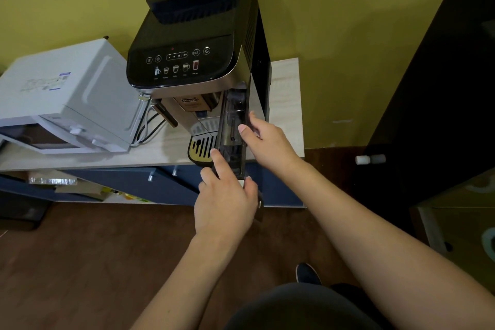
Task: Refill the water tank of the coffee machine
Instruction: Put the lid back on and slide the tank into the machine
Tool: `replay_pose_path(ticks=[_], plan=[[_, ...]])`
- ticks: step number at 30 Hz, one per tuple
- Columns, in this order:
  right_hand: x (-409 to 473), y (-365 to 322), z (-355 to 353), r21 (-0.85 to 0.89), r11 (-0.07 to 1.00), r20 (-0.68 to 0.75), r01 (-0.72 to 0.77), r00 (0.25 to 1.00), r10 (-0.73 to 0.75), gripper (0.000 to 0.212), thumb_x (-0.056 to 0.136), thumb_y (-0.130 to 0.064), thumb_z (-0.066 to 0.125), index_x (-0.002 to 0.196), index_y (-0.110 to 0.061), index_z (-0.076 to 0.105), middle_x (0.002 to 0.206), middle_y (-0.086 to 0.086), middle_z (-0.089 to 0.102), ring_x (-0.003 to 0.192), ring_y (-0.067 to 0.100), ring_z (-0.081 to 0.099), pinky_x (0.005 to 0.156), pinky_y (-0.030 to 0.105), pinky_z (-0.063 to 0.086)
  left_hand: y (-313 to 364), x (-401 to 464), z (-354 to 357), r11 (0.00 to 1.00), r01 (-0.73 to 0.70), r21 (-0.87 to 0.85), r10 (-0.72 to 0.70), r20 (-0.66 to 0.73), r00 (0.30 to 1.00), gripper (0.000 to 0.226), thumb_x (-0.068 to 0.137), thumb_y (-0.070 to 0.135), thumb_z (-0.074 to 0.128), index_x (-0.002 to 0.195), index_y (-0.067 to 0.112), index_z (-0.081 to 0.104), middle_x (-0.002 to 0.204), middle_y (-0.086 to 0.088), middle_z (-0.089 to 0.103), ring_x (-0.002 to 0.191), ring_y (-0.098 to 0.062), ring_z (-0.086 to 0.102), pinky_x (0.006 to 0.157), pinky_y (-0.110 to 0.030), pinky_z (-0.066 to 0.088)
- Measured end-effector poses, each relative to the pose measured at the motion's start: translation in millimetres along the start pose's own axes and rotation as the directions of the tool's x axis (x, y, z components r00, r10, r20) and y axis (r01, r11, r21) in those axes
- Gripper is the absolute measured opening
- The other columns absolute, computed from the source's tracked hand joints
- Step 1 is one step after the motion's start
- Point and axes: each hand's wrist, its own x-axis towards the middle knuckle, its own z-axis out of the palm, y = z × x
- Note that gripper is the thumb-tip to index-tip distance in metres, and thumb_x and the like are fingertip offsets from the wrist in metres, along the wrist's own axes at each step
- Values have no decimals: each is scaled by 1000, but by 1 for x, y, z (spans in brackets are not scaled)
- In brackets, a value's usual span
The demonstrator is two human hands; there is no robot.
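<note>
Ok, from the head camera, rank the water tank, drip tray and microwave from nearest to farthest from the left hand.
1. Water tank: gripped by the left hand, at its front end.
2. Drip tray: just left of the fingers.
3. Microwave: far left on the counter.

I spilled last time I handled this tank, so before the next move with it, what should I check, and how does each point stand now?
1. Left hand gripping the front end of the water tank: ok, fingers wrap its lower front.
2. Right hand steadying the tank's side: ok, thumb and fingers rest on it.
3. Tank position: partly out of the coffee machine, overhanging the counter edge; not seated.
4. Water level in the tank: cannot tell, the plastic is dark.
5. Drip tray in place: ok.
6. Microwave and its cables away from the tank: ok, they are on the machine's other side.
</note>
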Motion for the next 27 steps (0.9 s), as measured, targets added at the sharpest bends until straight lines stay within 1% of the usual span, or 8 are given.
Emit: replay_pose_path(ticks=[3,5,9,13,17,19,22,27], plan=[[0,-1,10,-17,1000,-12,-15,1000,15,65,101,-48,36,156,-20,17,156,11,37,138,27,43,110,43,41,-7,4,-3,1000,-5,7,5,-2,1000,81,96,42,46,155,5,4,128,-21,44,106,-33,56,71,-31,37],[-1,-4,15,-28,999,-18,-27,999,26,64,102,-47,33,157,-19,15,155,14,38,139,29,42,110,47,41,-9,5,-3,1000,-11,15,11,-2,1000,81,96,42,46,155,6,3,129,-21,44,107,-34,56,71,-31,37],[-3,-4,15,-30,999,-34,-13,999,12,61,104,-41,32,157,-15,14,161,12,27,146,26,30,116,45,32,-7,2,-1,1000,-19,17,20,-19,1000,82,96,44,45,155,3,4,127,-22,45,104,-33,57,69,-30,36],[0,1,3,-29,1000,-10,12,1000,-13,61,101,-43,36,155,-15,25,158,10,34,144,23,34,115,40,35,2,-4,2,1000,-20,18,20,-18,1000,84,97,44,44,155,1,2,129,-22,44,106,-33,56,70,-30,36],[4,1,-7,-52,999,8,4,1000,-3,59,103,-36,41,154,-12,26,152,9,43,136,20,44,97,21,36,7,-2,4,1000,-18,23,19,-21,1000,83,97,45,43,155,2,1,132,-21,43,109,-32,55,71,-30,37],[5,0,-6,-48,999,4,-3,1000,3,59,102,-38,43,154,-13,28,149,8,47,133,20,48,97,21,38,3,0,3,1000,-14,14,15,-27,1000,83,97,45,43,155,3,1,132,-21,43,108,-32,55,70,-30,37],[2,-3,1,-47,999,9,11,1000,-10,60,98,-44,42,151,-16,36,138,0,57,126,14,53,100,29,46,-6,-1,2,999,-32,-6,32,-37,999,82,97,45,43,155,4,2,129,-19,44,106,-30,55,70,-29,38],[-1,-6,1,-48,999,7,-9,1000,9,60,97,-45,43,150,-17,37,136,0,59,123,13,55,100,30,48,-7,-5,4,999,-34,-37,32,-45,998,82,97,46,44,155,5,2,127,-19,44,107,-28,54,74,-30,42]])
